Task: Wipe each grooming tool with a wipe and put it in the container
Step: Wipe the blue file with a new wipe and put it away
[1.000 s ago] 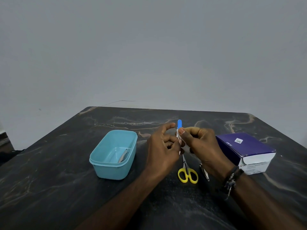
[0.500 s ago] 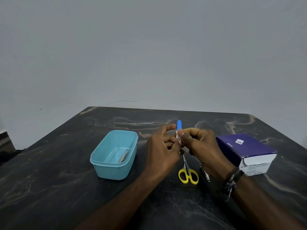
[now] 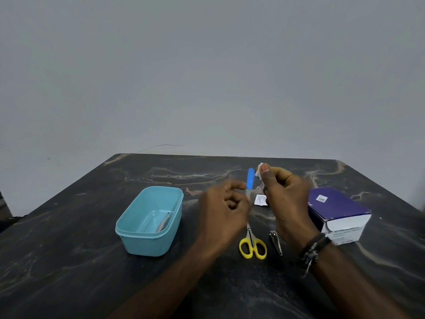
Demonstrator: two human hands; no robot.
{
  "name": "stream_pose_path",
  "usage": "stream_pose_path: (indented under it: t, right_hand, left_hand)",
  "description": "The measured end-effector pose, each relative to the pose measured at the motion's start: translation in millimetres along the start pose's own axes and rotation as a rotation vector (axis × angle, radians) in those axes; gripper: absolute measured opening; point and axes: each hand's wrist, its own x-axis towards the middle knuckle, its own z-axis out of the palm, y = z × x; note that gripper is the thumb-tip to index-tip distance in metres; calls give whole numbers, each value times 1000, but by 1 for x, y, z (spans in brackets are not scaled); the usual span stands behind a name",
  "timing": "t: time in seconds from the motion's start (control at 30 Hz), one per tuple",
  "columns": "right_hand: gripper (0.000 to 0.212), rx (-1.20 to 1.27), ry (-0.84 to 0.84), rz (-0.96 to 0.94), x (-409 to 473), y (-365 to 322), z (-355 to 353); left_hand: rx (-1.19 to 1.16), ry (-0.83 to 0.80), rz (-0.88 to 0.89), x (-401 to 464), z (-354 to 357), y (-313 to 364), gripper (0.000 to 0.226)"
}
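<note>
Flanking hands (image 3: 250, 203), open tabletop (image 3: 69, 261)

Plain room: dark marble table (image 3: 92, 261), bare grey wall (image 3: 207, 77)

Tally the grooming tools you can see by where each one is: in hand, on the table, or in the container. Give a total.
In hand: 1, the blue-tipped tool that the left hand holds.
On the table: 2, the yellow-handled scissors and the nail clipper.
In the teal container: 1, a slim metal tool.
Total: 4.
</note>
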Motion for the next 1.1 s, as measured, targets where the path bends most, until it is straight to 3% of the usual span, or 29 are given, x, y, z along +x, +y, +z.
stream_pose_path:
  t: [0.07, 0.13, 0.23, 0.33, 0.43, 0.63, 0.97, 1.03, 1.1]
  right_hand:
    - [21, -1, -23, -9, -1, 1, 0]
    - [21, -7, -32, -11, -1, 2, 1]
    - [19, 17, -12, 14, 2, 4, 1]
    - [20, 8, -19, 15, 2, 6, 1]
    - [21, -10, -31, 14, 0, 7, 1]
    - [23, -40, -48, 16, -1, 10, 3]
    - [21, -50, -38, 20, -5, 9, 4]
    - [21, -52, -34, 21, -4, 9, 4]
    - [21, -58, -35, 13, -4, 9, 3]
  left_hand:
    - [87, 142, 50, 11, -16, 16, 21]
    - [326, 223, 125, 23, -44, 33, 17]
    - [741, 49, -14, 31, -81, 51, 10]
    - [935, -146, -180, 38, -95, 47, 3]
    - [928, -197, -229, 41, -100, 37, 1]
    - [768, -47, -227, 37, -123, 37, 14]
    - [1129, -226, -436, 37, -127, 20, 15]
    - [1184, -195, -406, 35, -125, 24, 16]
    - [1286, -61, -237, 28, -118, 35, 12]
